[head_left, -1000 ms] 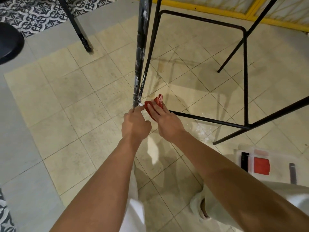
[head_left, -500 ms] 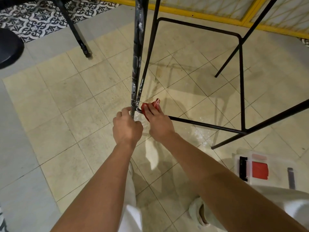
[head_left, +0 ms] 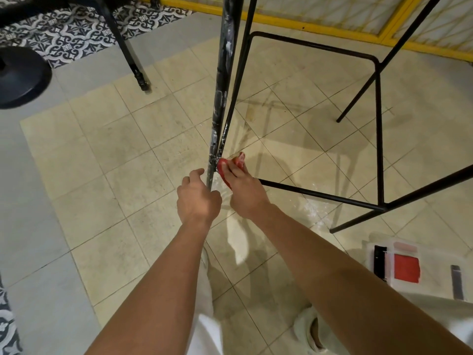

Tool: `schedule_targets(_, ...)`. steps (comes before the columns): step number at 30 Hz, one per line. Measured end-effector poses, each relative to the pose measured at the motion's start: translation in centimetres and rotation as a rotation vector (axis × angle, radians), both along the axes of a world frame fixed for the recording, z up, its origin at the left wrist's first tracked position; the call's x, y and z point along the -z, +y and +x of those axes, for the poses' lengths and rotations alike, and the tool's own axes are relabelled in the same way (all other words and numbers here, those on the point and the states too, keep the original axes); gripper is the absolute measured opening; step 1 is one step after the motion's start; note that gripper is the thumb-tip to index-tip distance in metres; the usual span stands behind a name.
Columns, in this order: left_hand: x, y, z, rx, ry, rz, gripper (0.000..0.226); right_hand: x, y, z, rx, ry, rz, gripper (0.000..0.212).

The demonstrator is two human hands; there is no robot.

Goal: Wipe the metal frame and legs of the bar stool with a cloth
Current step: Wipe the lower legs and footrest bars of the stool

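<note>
Red cloth (head_left: 222, 165) sits at frame centre, held under the right hand's (head_left: 245, 193) fingers against the joint where the stool leg (head_left: 222, 73) meets the footrest bar (head_left: 320, 195); the thumb is hidden. Just left, the left hand (head_left: 198, 198) curls round the leg's lower end, covering its foot. Open tile floor (head_left: 115, 175) spreads to the left; thin bars cross the right. The leg's top is cut off by the upper edge.
</note>
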State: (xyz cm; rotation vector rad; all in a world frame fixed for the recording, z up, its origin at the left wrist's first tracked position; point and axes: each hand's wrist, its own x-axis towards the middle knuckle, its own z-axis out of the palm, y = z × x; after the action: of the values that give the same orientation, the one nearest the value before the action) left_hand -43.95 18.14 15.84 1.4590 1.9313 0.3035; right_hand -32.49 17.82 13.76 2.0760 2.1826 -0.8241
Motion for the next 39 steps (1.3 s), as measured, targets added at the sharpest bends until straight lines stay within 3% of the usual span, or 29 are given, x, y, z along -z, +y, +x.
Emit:
schedule_targets(3,0.0,0.3,-0.1,-0.043,-0.024,-0.007,0.06,0.1,0.0,-0.4,-0.109,-0.016,0.046,0.086)
schedule_targets(7,0.1,0.4,-0.3,-0.064,-0.037,-0.006,0.059,0.7,-2.2,3.0,-0.341,-0.174,0.132,0.087)
schedule_targets(9,0.2,0.5,-0.5,-0.058,-0.026,-0.009,0.058,0.9,-2.6,4.1,-0.337,-0.198,0.145,0.086)
schedule_targets(13,0.2,0.5,-0.6,-0.057,-0.015,-0.011,0.055,0.5,-2.0,1.2,-0.135,-0.157,0.099,0.084)
schedule_targets(16,0.2,0.4,-0.4,-0.038,-0.019,-0.018,0.055,0.6,-1.6,-0.5,-0.234,-0.173,0.129,0.076)
schedule_targets(22,0.4,0.7,-1.0,-0.052,-0.023,-0.031,0.055,1.2,-2.4,2.7,-0.456,-0.447,0.199,0.069)
schedule_targets(28,0.3,0.8,-1.0,-0.073,-0.047,-0.03,0.054,1.7,-2.7,-1.2,-0.218,-0.286,0.163,0.071)
schedule_targets(31,0.3,0.8,-0.9,-0.082,-0.057,-0.029,0.053,1.8,-2.1,-1.1,-0.24,-0.27,0.189,0.068)
schedule_targets(35,0.2,0.9,-0.6,-0.072,-0.054,-0.025,0.053,1.3,-2.1,1.1,-0.23,-0.178,0.162,0.081)
schedule_targets(39,0.2,1.1,-0.6,-0.106,-0.08,0.004,0.054,0.7,-0.6,0.7,0.112,0.144,0.164,0.078)
